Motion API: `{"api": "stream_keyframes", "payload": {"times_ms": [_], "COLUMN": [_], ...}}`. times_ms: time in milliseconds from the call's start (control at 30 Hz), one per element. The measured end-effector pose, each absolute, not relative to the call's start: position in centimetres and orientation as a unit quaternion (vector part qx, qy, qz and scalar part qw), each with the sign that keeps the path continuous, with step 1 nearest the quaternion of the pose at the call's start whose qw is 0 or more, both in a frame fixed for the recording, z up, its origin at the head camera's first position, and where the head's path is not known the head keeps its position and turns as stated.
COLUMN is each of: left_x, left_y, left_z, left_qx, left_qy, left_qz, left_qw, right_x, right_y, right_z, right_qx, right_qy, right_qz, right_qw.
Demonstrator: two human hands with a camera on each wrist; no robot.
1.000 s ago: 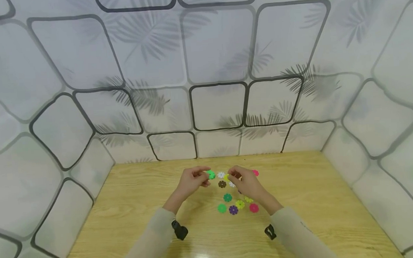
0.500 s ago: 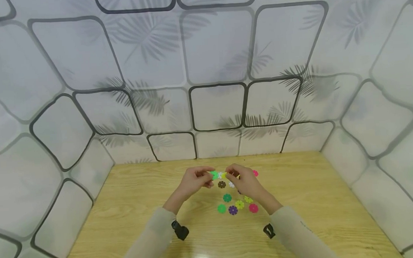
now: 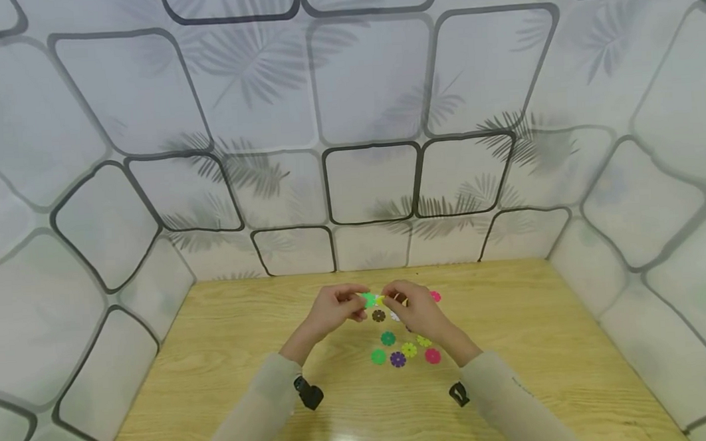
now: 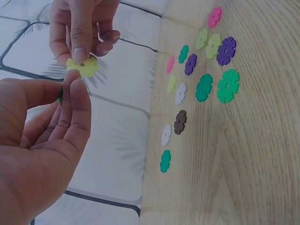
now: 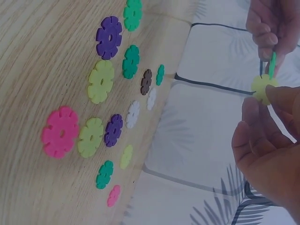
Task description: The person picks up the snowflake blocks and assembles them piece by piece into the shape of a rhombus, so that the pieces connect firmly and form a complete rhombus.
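Observation:
My left hand (image 3: 332,307) pinches a green notched plastic disc (image 5: 272,65) above the table. In the right wrist view that disc stands edge-on. Between the thumb and fingers of my right hand (image 3: 416,308) is a yellow notched disc (image 4: 88,68), held flat-on to both wrist cameras. The two discs meet edge to edge, roughly crosswise. Whether their slots are engaged cannot be made out. In the left wrist view the left fingers hide most of the green disc.
Several similar discs lie flat on the wooden table (image 3: 229,380), among them a brown disc (image 4: 180,122), a purple disc (image 5: 108,38) and a pink disc (image 5: 60,132). Behind the table rises a patterned wall covering (image 3: 375,183).
The green disc in my left hand and the yellow disc in my right hand have come together from a small gap apart. The discs on the table have not moved.

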State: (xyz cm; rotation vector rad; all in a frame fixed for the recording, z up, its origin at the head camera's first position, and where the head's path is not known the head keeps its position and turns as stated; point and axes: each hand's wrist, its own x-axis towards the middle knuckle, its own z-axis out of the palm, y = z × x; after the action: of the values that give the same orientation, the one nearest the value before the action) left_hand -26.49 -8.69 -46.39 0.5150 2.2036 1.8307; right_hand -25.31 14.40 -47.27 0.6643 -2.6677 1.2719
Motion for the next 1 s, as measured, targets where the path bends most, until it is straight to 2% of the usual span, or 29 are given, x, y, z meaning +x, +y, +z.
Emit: {"api": "stream_keyframes", "payload": {"times_ms": [400,733,1000], "left_x": [-26.5,-26.3,-26.2], "left_y": [-8.6,-8.1,-7.4], "left_z": [-46.5,-46.1,-45.8], "left_qx": [0.179,0.165,0.162], "left_qy": [0.753,0.739,0.728], "left_qz": [0.622,0.641,0.654], "left_qw": [0.118,0.125,0.128], "right_x": [-25.0,-25.3,-24.7], "right_y": [14.3,13.9,13.5], "right_z": [-46.9,-47.9,-47.0], "right_qx": [0.226,0.252,0.242], "right_qy": [-0.881,-0.869,-0.876], "right_qz": [0.409,0.404,0.395], "right_qw": [0.075,0.131,0.137]}}
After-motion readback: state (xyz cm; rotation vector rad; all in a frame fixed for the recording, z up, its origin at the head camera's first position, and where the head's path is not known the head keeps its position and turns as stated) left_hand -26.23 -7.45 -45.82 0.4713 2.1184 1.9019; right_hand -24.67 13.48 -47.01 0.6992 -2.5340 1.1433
